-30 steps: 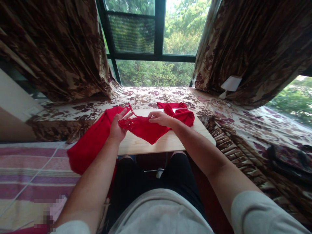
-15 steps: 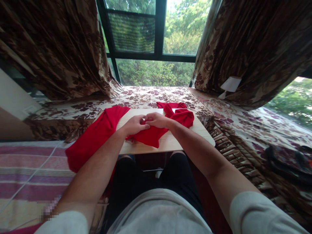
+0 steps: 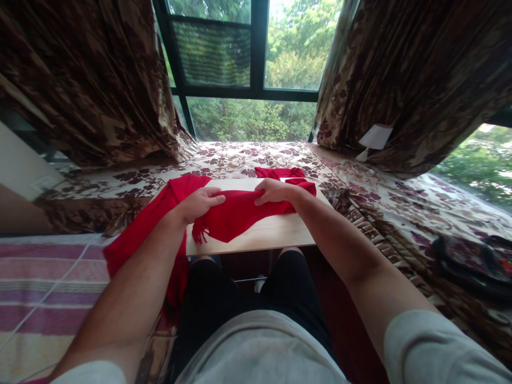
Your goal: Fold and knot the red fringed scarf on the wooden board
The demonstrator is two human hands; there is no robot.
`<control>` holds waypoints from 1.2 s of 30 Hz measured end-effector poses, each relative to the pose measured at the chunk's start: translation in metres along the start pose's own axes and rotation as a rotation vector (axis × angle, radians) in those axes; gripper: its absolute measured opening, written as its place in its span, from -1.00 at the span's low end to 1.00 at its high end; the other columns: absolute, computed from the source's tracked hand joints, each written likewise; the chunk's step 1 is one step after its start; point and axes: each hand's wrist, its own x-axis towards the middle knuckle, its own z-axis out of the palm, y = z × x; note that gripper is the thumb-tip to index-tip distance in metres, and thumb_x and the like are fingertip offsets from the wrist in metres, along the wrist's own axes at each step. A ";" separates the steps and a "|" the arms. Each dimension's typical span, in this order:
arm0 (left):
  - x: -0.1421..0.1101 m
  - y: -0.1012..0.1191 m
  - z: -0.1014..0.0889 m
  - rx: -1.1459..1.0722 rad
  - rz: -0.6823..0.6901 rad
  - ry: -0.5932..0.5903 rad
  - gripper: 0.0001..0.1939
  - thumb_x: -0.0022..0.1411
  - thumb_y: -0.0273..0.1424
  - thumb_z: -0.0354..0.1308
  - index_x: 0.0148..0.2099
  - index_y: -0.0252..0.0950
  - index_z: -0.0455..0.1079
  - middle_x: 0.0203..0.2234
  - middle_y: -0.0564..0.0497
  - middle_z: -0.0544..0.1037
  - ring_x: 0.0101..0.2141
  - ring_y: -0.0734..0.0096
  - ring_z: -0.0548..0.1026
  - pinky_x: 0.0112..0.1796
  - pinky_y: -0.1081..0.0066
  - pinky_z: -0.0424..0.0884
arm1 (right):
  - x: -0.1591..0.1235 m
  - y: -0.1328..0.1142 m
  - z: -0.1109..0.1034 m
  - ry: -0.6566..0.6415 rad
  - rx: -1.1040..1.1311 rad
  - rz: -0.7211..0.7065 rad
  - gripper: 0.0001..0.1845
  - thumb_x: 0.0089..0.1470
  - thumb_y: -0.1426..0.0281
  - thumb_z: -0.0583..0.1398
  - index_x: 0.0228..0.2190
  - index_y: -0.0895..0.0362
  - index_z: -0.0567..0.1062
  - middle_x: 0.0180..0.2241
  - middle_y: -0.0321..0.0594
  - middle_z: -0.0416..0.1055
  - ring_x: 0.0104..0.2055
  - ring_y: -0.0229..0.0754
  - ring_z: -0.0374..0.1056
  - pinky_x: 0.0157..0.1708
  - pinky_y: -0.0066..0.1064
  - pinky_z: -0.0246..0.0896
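Observation:
A red scarf (image 3: 236, 218) with a fringed end is stretched between my two hands above a light wooden table (image 3: 260, 234). My left hand (image 3: 202, 202) pinches its upper edge near the fringe, thumb on top. Farther along the same edge, my right hand (image 3: 274, 192) grips the cloth between thumb and fingers. Beyond my right hand, more of the red cloth lies in loose folds at the table's back right. Another long stretch of it hangs over the left side of the table, partly behind my left forearm.
Behind the table runs a ledge (image 3: 240, 157) under a floral cloth, below a window. A small white lamp (image 3: 376, 137) stands on it at right. A black bag (image 3: 472, 272) lies on the far right. Left is a striped bed (image 3: 52, 288) with a white cord across it.
My hands were close together, fingers meeting on bunched cloth. They have moved apart, left hand leftward and right hand slightly rightward, drawing the scarf out flat between them; its fringe now shows.

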 end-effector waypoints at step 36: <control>0.060 -0.049 0.038 1.075 0.350 -0.050 -0.83 0.06 -0.27 0.19 -0.41 -0.27 0.43 -0.55 0.03 0.49 -0.45 0.25 0.42 -0.39 0.31 0.29 | 0.008 0.017 0.024 0.003 -0.302 0.072 -0.64 -0.08 0.30 0.36 -0.22 0.21 0.59 -0.30 -0.14 0.52 -0.33 -0.15 0.35 -0.44 -0.43 0.10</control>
